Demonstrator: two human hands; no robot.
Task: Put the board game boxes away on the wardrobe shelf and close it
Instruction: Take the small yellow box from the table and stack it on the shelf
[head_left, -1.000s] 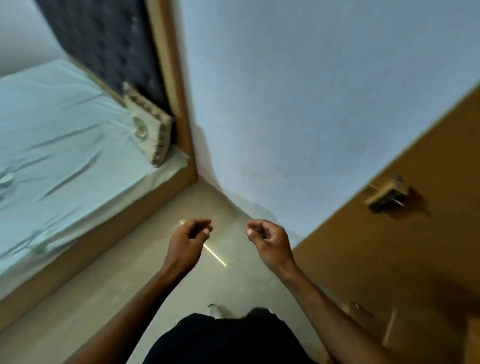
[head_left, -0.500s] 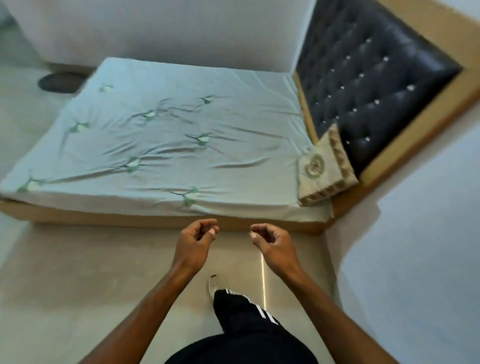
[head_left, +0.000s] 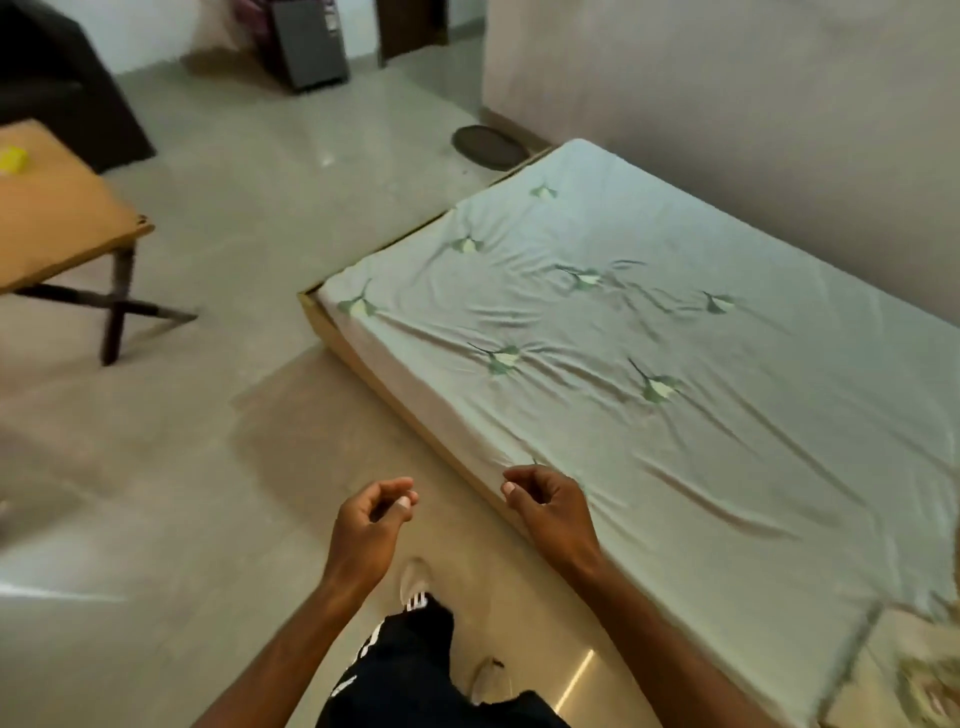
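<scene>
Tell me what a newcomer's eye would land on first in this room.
The low bed with its wrinkled pale green sheet printed with leaf sprigs fills the right side. In the foreground, the empty left hand and right hand hover loosely curled above the beige tiled floor. At far left stands a light wooden table with dark crossed legs, a small yellow object on top.

A bed (head_left: 675, 364) with a pale green sheet lies right; a wooden table (head_left: 57, 223) stands left.

Home bedroom: bed (head_left: 649, 338), wooden table (head_left: 57, 223).
</scene>
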